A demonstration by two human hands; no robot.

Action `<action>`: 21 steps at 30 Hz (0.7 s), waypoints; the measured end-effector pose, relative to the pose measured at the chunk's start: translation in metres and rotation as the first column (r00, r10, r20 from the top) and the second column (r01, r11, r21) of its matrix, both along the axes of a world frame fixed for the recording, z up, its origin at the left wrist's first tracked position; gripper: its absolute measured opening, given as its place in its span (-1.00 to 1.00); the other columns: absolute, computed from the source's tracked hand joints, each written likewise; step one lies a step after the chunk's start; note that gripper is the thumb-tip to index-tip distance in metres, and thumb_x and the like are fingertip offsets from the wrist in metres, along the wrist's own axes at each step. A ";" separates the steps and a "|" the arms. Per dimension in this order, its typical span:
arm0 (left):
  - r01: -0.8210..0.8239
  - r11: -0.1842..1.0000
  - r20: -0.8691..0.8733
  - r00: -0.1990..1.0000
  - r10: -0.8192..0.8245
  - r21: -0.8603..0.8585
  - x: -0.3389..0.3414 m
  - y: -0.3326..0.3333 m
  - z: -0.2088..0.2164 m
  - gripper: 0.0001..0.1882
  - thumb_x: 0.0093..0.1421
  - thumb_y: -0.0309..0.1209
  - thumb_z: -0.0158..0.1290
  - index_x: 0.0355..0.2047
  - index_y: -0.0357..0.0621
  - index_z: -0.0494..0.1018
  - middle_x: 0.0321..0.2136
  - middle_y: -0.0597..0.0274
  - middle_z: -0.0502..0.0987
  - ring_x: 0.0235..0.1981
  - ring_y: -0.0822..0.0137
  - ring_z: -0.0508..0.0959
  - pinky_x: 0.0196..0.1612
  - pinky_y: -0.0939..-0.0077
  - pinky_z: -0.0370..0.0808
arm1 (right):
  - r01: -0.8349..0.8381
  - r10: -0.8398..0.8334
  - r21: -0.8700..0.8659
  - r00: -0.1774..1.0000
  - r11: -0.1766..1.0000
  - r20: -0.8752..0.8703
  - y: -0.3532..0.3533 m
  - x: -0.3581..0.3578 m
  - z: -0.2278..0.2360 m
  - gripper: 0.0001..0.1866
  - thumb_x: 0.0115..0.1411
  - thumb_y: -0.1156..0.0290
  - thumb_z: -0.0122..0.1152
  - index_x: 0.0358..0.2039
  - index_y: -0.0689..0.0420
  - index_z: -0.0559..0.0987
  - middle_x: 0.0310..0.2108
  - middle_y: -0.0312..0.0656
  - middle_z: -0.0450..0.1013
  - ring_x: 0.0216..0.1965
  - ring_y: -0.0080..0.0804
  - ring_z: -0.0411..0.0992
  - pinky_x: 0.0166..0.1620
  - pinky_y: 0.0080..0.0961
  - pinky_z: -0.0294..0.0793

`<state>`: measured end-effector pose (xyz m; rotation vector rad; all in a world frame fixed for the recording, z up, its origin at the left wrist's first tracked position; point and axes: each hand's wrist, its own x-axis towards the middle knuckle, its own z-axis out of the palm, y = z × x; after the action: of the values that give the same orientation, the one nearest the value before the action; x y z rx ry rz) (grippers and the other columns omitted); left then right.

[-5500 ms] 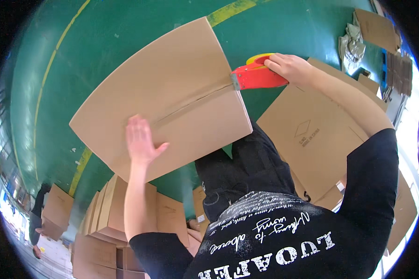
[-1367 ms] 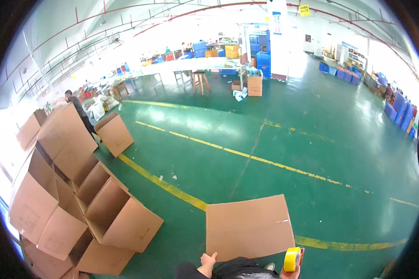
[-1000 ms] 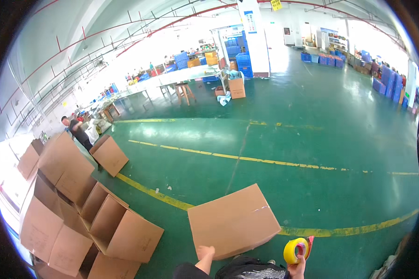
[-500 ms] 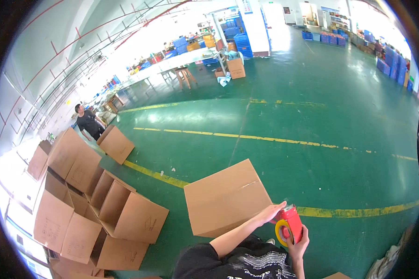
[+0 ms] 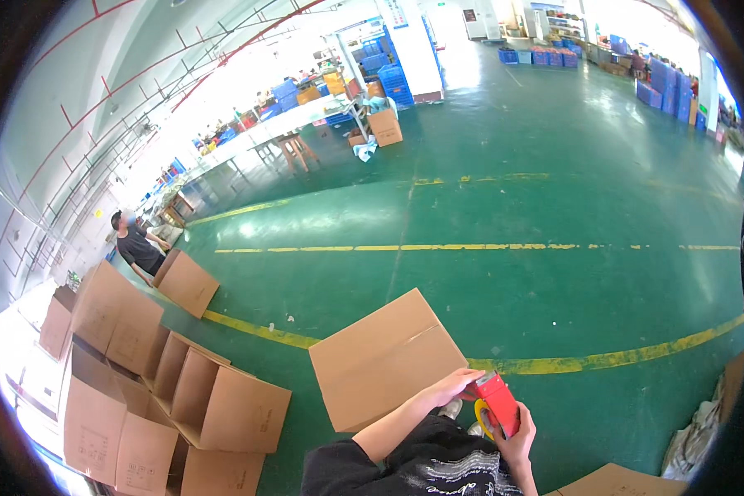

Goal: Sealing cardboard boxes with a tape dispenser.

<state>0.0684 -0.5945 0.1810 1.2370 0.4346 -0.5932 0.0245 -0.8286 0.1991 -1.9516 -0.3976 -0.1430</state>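
Note:
My right hand [image 5: 517,436] is wrapped round a red tape dispenser [image 5: 499,403] that holds a yellow roll of tape [image 5: 483,417]. The dispenser is tilted, its front end up and to the left. My left hand [image 5: 456,385] is at that front end, fingers pressed together; whatever they pinch is too small to make out. Just beyond my hands, a closed brown carton [image 5: 388,355] rests on the green floor, a seam running across its top. My left forearm passes over the carton's near right corner.
Several open cartons [image 5: 244,409] are stacked at the left. Behind them a person in dark clothes [image 5: 140,246] stands beside another carton [image 5: 188,283]. A carton edge [image 5: 616,481] shows at the bottom right, near a pale sack [image 5: 693,438]. Yellow lines [image 5: 537,365] mark the floor.
My hands and the dispenser sit slightly lower and farther left in view, with the left fingers drawn in more. The view has shifted, showing more of the carton at bottom right.

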 end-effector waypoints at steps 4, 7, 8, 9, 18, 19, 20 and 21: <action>0.022 0.996 0.031 0.999 -0.019 -0.088 0.004 0.019 -0.025 -0.70 0.37 -0.13 -0.06 -0.12 -0.04 0.50 -0.29 0.38 0.60 -0.29 0.47 0.58 -0.16 0.51 0.51 | -0.006 0.006 -0.019 1.000 1.000 0.008 0.012 0.005 0.008 -0.42 -0.20 0.52 0.32 -0.06 0.25 0.44 -0.26 0.05 0.49 -0.22 -0.02 0.52 -0.11 -0.29 0.50; 0.047 0.988 0.120 0.992 -0.028 -0.150 0.008 0.033 -0.027 -0.72 0.37 -0.18 -0.04 -0.14 -0.08 0.51 -0.30 0.36 0.61 -0.29 0.47 0.59 -0.12 0.52 0.52 | -0.025 0.026 -0.039 0.999 0.999 0.018 0.025 0.014 0.016 -0.42 -0.20 0.52 0.34 -0.07 0.25 0.44 -0.26 0.05 0.49 -0.23 0.00 0.52 -0.11 -0.27 0.50; 0.036 0.988 0.147 0.989 -0.014 -0.148 0.012 0.038 -0.024 -0.74 0.36 -0.21 -0.03 -0.18 -0.11 0.52 -0.32 0.35 0.61 -0.31 0.50 0.58 -0.13 0.54 0.51 | -0.033 0.035 -0.068 0.999 0.997 0.016 0.030 0.019 0.017 -0.43 -0.20 0.52 0.35 -0.08 0.24 0.44 -0.27 0.05 0.49 -0.24 0.01 0.52 -0.12 -0.27 0.50; 0.033 0.988 0.143 0.990 -0.011 -0.152 0.015 0.045 -0.020 -0.74 0.36 -0.21 -0.03 -0.18 -0.11 0.52 -0.32 0.35 0.61 -0.31 0.50 0.58 -0.13 0.54 0.51 | -0.042 0.044 -0.096 0.999 0.995 0.014 0.035 0.023 0.018 -0.43 -0.20 0.51 0.36 -0.09 0.24 0.45 -0.27 0.04 0.49 -0.24 0.02 0.51 -0.12 -0.26 0.50; 0.195 0.862 0.265 0.900 -0.347 0.468 0.034 0.133 0.005 -0.75 0.29 -0.34 0.01 -0.28 -0.27 0.59 -0.44 0.31 0.61 -0.40 0.50 0.53 -0.28 0.51 0.47 | -0.221 0.207 -0.236 0.975 0.946 -0.082 0.099 0.050 0.020 -0.26 -0.28 0.48 0.44 0.01 0.17 0.38 -0.25 0.00 0.44 -0.22 0.03 0.47 -0.17 -0.19 0.51; 0.225 0.840 0.250 0.889 -0.384 0.493 0.036 0.143 0.000 -0.76 0.29 -0.34 0.02 -0.27 -0.25 0.59 -0.44 0.28 0.62 -0.41 0.48 0.54 -0.28 0.48 0.49 | -0.242 0.221 -0.266 0.969 0.933 -0.108 0.105 0.052 0.019 -0.26 -0.28 0.48 0.44 0.01 0.16 0.38 -0.26 -0.01 0.44 -0.22 0.02 0.47 -0.18 -0.19 0.51; 0.257 0.817 0.230 0.877 -0.421 0.515 0.038 0.153 -0.009 -0.77 0.28 -0.34 0.02 -0.26 -0.24 0.59 -0.44 0.25 0.63 -0.41 0.46 0.55 -0.29 0.45 0.50 | -0.261 0.238 -0.294 0.965 0.919 -0.113 0.113 0.056 0.019 -0.23 -0.28 0.45 0.46 0.03 0.14 0.37 -0.24 -0.03 0.43 -0.22 0.02 0.46 -0.19 -0.18 0.52; 0.260 0.798 0.227 0.870 -0.438 0.544 0.040 0.163 -0.015 -0.77 0.27 -0.34 0.02 -0.26 -0.22 0.59 -0.44 0.23 0.63 -0.41 0.44 0.57 -0.29 0.43 0.51 | -0.261 0.228 -0.306 0.964 0.915 -0.139 0.121 0.059 0.020 -0.23 -0.28 0.45 0.46 0.03 0.14 0.37 -0.24 -0.03 0.43 -0.22 0.02 0.46 -0.19 -0.18 0.52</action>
<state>0.1081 -0.4318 0.1663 1.9155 0.0450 -0.5822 0.0831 -0.7072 0.2192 -2.1979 -0.6269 0.1950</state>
